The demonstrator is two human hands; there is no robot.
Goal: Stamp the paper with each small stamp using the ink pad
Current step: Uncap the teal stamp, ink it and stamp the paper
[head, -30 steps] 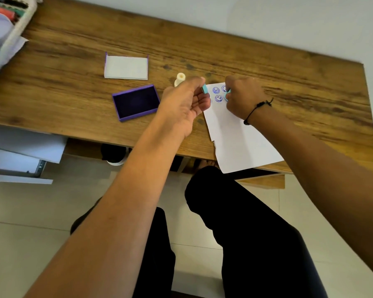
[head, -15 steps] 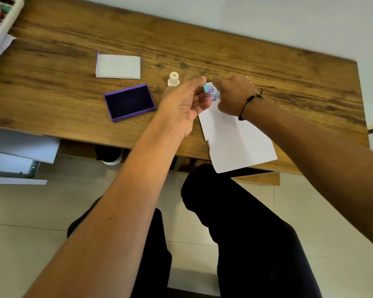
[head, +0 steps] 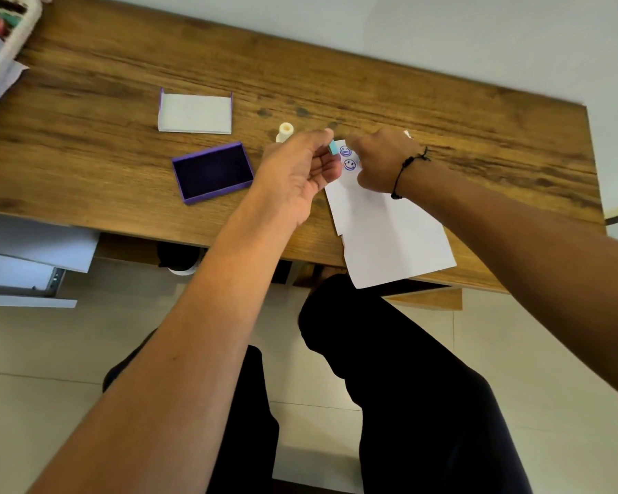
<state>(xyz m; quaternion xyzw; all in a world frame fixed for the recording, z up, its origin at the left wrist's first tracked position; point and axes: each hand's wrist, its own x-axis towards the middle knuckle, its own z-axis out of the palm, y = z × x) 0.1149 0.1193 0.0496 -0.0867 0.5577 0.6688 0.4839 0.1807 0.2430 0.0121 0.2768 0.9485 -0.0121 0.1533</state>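
Head view here: big wooden desk (head: 443, 123) fills the top half, with the paper (head: 389, 237) at about 4 o'clock from the open ink pad (head: 213, 171), its near end hanging over the desk edge. The pad's lid (head: 194, 113) sits at 12 o'clock from the pad. The right hand (head: 382, 160) is curled down on the paper's far corner; can't tell what, if anything, it's gripping. The left hand (head: 300, 172) has a small teal stamp (head: 333, 148) pinched between thumb and fingertips, just left of two blue smiley prints (head: 348, 158). I'd say ink it flat and press straight down on blank paper. A cream stamp (head: 284, 131) stands right behind the left hand, easy to knock over.
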